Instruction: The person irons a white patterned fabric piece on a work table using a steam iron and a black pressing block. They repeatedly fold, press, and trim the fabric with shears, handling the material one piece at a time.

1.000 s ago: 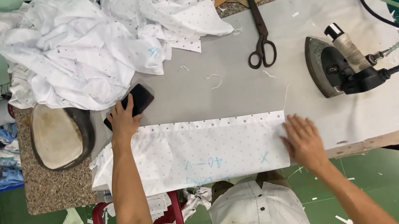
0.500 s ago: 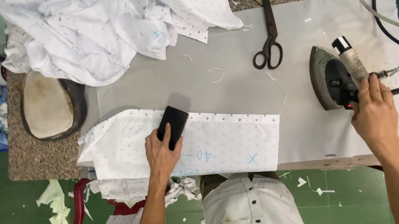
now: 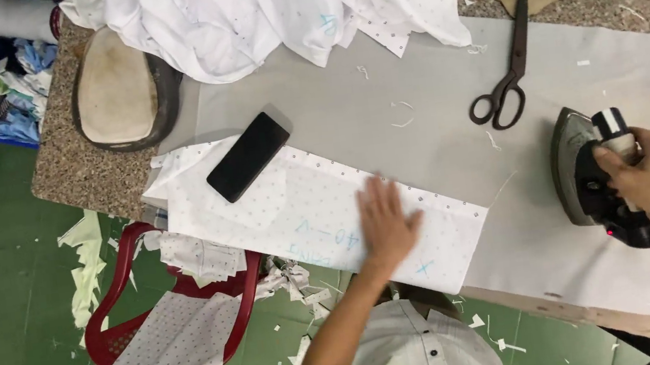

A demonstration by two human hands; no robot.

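Lying under the flat left hand (image 3: 385, 229), dotted fabric (image 3: 295, 207); right hand (image 3: 649, 177) grips iron (image 3: 588, 177).

Bright, even light from overhead fills the view, so the white tabletop cover (image 3: 431, 101) and the heap of white dotted cloth (image 3: 268, 6) look pale but keep their detail, without harsh glare. Shadows are short and soft: a faint one lies beside the black phone (image 3: 247, 156), another under the scissors (image 3: 503, 59). The left hand (image 3: 385, 225) is slightly motion-blurred, the rest is fairly sharp.
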